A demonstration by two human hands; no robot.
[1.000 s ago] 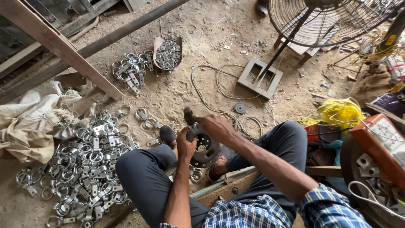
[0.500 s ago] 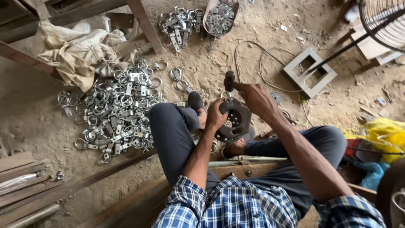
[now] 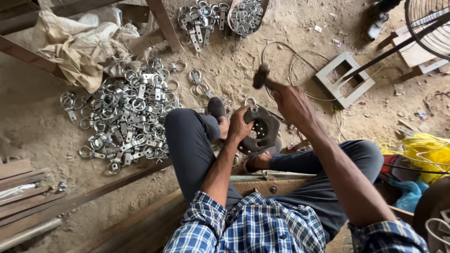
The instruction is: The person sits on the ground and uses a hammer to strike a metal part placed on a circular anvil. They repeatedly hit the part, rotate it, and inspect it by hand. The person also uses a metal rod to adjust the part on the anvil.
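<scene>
Overhead, right hand (image 3: 291,104) raises hammer (image 3: 261,76); left hand (image 3: 240,124) steadies disc (image 3: 262,132).

I see my right hand (image 3: 293,104) closed around a hammer (image 3: 261,76) whose head looks like dark, dull metal, while my left hand (image 3: 240,124) presses on a round perforated block (image 3: 262,131) of matt, blackened metal, rough at its edges. The heap of ring clamps (image 3: 124,115) beside my leg is bright, silvery metal with a smooth, faintly glossy plating. The floor (image 3: 37,126) is dry, gritty earth, dusty and matt. The sack (image 3: 77,47) is coarse, crumpled beige cloth. My shirt (image 3: 262,225) is soft checked cotton-like cloth; my trousers (image 3: 187,140) are plain, matt dark fabric. The planks (image 3: 23,187) look like rough, weathered wood.
</scene>
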